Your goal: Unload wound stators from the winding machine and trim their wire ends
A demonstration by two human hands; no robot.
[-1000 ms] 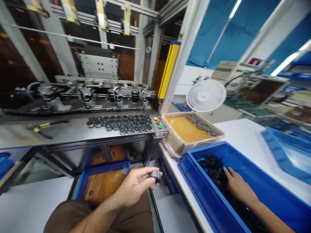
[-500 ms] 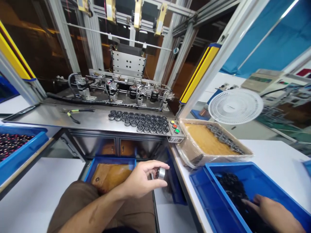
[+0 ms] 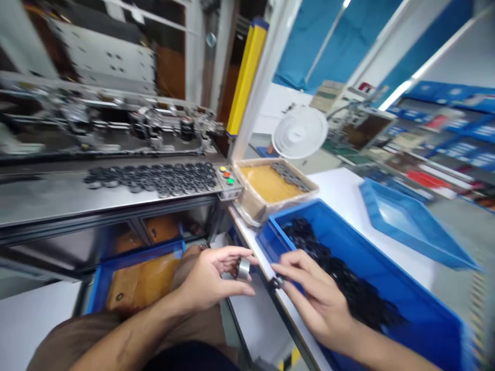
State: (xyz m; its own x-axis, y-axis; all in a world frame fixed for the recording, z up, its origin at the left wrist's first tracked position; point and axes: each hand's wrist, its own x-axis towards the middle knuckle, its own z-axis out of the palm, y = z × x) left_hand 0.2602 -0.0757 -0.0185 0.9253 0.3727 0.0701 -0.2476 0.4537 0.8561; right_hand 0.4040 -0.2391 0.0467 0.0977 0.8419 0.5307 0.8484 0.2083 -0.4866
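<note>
My left hand (image 3: 216,275) is closed around a short silver metal ring (image 3: 243,269), held between thumb and fingers above my lap. To its right, my right hand (image 3: 317,299) pinches a small black part (image 3: 277,282) with its fingertips, over the near edge of the white side table. The ring and the black part are apart, facing each other. Beside my right hand stands a blue bin (image 3: 371,242) with a heap of black parts (image 3: 332,268) in it. Motion blur hides the fine shape of the held part.
Rows of dark round parts (image 3: 154,178) lie on the metal bench beside a button box (image 3: 228,178). A carton (image 3: 266,185) stands behind the bin, with a white fan (image 3: 299,132) beyond. A lighter blue tray (image 3: 413,221) is at right; another blue bin (image 3: 93,288) sits below.
My right hand has come up out of the blue bin with a small black part and moved left toward the ring. The view has turned right. My left hand still holds the ring.
</note>
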